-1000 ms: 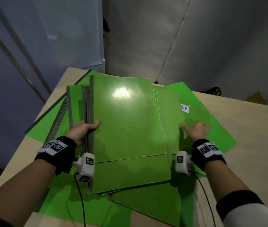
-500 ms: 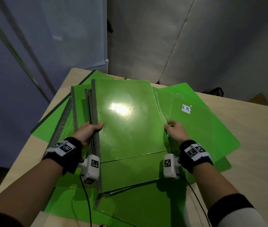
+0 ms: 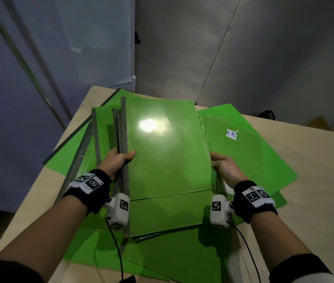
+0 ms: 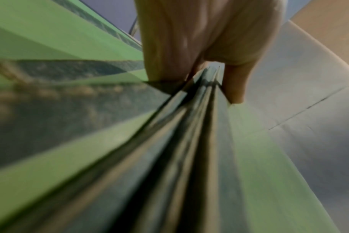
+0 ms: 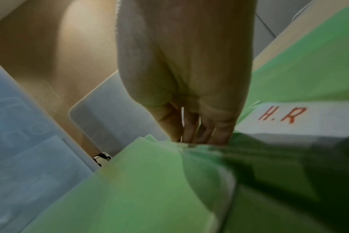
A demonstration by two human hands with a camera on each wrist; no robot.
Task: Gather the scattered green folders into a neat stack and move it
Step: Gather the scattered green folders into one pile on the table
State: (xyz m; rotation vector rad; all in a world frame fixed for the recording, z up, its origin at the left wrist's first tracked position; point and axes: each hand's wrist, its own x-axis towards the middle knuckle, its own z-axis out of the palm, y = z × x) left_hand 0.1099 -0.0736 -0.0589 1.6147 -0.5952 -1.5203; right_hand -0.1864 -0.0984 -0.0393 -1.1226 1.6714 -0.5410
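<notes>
Right hand point(image 3: 224, 167) shifted from labelled folder point(image 3: 241, 152) to right edge of gathered stack point(image 3: 166, 152), fingers curled under. Left hand point(image 3: 117, 160) pinches spine side, thumb on top. Stack frame centre on wooden table point(image 3: 315, 180); grey walls point(image 3: 243, 48) behind.

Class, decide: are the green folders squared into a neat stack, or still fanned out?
Still fanned out. Below the top folder, the labelled folder juts right, others splay left and front on the table.
</notes>
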